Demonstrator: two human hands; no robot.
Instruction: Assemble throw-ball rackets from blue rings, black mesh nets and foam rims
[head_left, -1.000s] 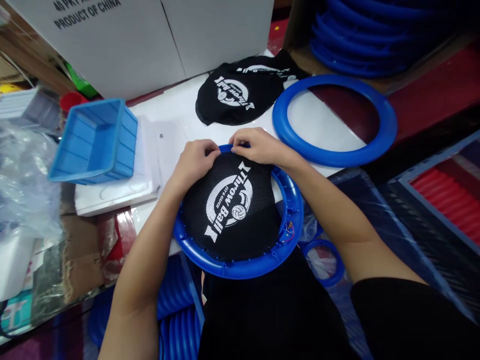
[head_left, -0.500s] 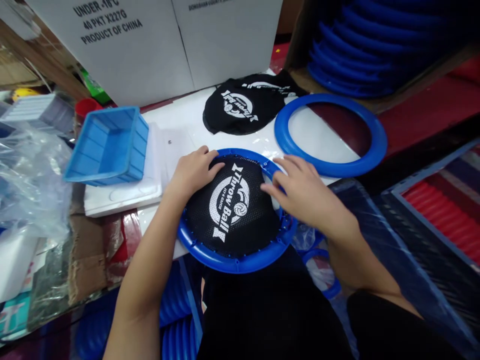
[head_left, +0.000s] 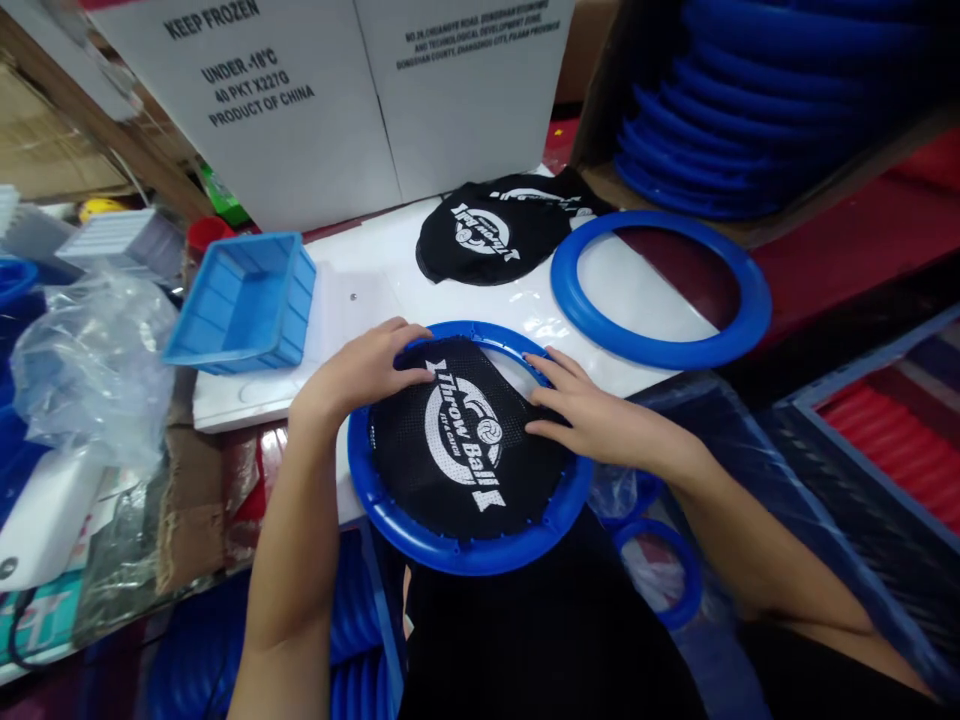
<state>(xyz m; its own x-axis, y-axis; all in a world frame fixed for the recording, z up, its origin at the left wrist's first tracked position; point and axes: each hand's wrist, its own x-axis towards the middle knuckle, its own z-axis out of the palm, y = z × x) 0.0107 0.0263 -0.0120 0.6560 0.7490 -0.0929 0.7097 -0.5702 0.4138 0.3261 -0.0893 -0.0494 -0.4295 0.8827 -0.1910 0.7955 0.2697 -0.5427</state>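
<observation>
A blue plastic ring (head_left: 469, 555) with a black mesh disc (head_left: 405, 450) inside lies before me, partly over the table's front edge. White "Throw Ball" lettering runs across the mesh. My left hand (head_left: 367, 370) grips the ring's upper left rim, fingers over the edge and thumb on the mesh. At the upper right, my right hand (head_left: 581, 405) has its fingers spread, the tips touching the rim and the mesh edge. Near those fingers a white gap shows between mesh and rim. Small pegs line the ring's inner edge.
Another blue ring (head_left: 660, 352) and several black printed discs (head_left: 469, 235) lie behind on the white table. A light blue bin (head_left: 244, 310) stands to the left, before a white carton (head_left: 315, 130). Stacked blue rings (head_left: 697, 130) fill a box at the back right.
The ring and mesh have turned counterclockwise, so the lettering now slants down to the right. My left hand has shifted left and slightly down. My right hand remains at the upper right rim.
</observation>
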